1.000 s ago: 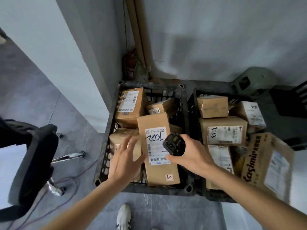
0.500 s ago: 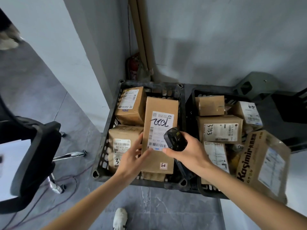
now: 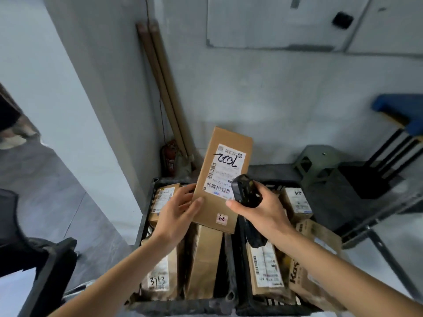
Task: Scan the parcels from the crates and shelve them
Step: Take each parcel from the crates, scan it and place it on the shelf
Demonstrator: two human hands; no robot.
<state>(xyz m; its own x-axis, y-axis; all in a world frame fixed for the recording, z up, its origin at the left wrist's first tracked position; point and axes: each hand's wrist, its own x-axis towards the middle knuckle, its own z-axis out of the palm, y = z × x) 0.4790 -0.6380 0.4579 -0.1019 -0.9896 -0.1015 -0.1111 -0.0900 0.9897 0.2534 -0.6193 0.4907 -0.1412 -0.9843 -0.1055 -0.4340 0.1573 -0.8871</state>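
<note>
My left hand [image 3: 177, 212] grips the lower left edge of a tall brown cardboard parcel [image 3: 223, 177], raised above the crates with its white label and barcode facing me. In my right hand [image 3: 258, 209] is a black handheld scanner [image 3: 246, 191], held right beside the barcode at the parcel's right edge. Below lie two black plastic crates, the left crate [image 3: 146, 211] and the right crate [image 3: 242, 259], both filled with several brown labelled parcels.
A black office chair [image 3: 45, 277] stands at the lower left. A green stool [image 3: 320, 161] and a dark bin sit behind the right crate, with a blue-topped frame [image 3: 402, 124] at far right. Brown pipes and a red extinguisher [image 3: 169, 156] fill the wall corner.
The tall parcel has been lifted out of the left crate and up toward me. The scanner hand rose with it and stays by the barcode. The view has tilted upward.
</note>
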